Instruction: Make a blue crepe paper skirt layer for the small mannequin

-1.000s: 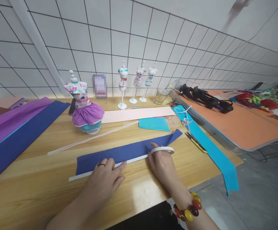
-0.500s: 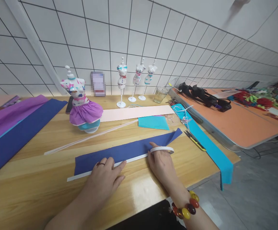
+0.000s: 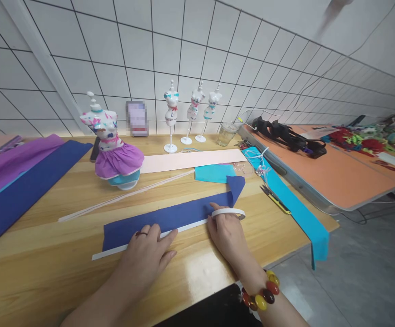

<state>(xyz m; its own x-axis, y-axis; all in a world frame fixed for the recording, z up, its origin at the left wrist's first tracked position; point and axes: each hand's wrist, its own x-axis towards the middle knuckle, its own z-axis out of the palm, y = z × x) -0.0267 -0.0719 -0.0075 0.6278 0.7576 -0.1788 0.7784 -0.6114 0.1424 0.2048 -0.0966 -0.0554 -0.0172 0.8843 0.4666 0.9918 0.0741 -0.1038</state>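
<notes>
A strip of dark blue fabric [image 3: 180, 212] lies flat on the wooden table [image 3: 190, 281], its right end folded upward. Along its near edge runs a narrow white strip of tape [image 3: 191, 225], which sticks out past the fabric's left end. My left hand [image 3: 149, 250] rests on this tape and the fabric edge, index finger stretched out and thumb apart. Toward the fabric's right end, my right hand [image 3: 229, 237] holds a roll of white tape [image 3: 233, 211] around its fingers, with the thumb on the fabric. Part of the roll is hidden behind the hand.
Behind lie a pale pink strip [image 3: 190, 160] and a turquoise piece [image 3: 211, 173]. Yellow-handled thread snips [image 3: 275, 200] lie beside a long turquoise strip [image 3: 293, 209]. A skirted mannequin [image 3: 105, 131], several small ones and a glass [image 3: 227, 134] stand near the wall.
The fabric's right end has flipped from pointing out to the right to folding up and back, over the turquoise piece's corner. Both hands stay in place on the tape and fabric.
</notes>
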